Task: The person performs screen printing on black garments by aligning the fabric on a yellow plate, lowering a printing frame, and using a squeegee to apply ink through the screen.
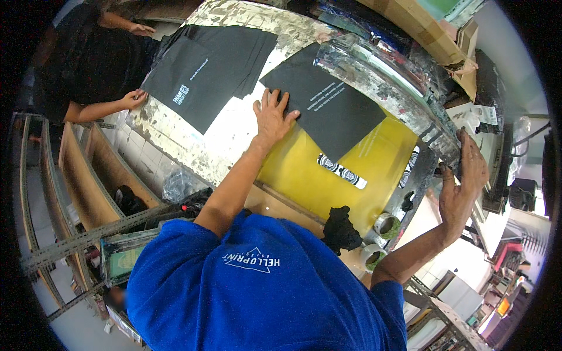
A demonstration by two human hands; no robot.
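My left hand [273,117] lies with fingers spread on the near left edge of a black fabric piece [333,111] bearing small white print. This piece overlaps a glossy yellow panel [304,164]. My right hand [465,184] is at the right end of a long, paint-stained frame [392,82], with its fingers and thumb on either side of the edge. The frame runs along the far side of the black piece and hides part of it. More printed black fabric [216,70] lies overlapped to the left.
At the left, a person in dark clothes has one hand [134,99] at the fabric's edge. A crumpled black rag [342,230] and two round containers [373,256] sit near my body. Wooden shelves [88,175] stand lower left; a cardboard box [424,29] is at the far right.
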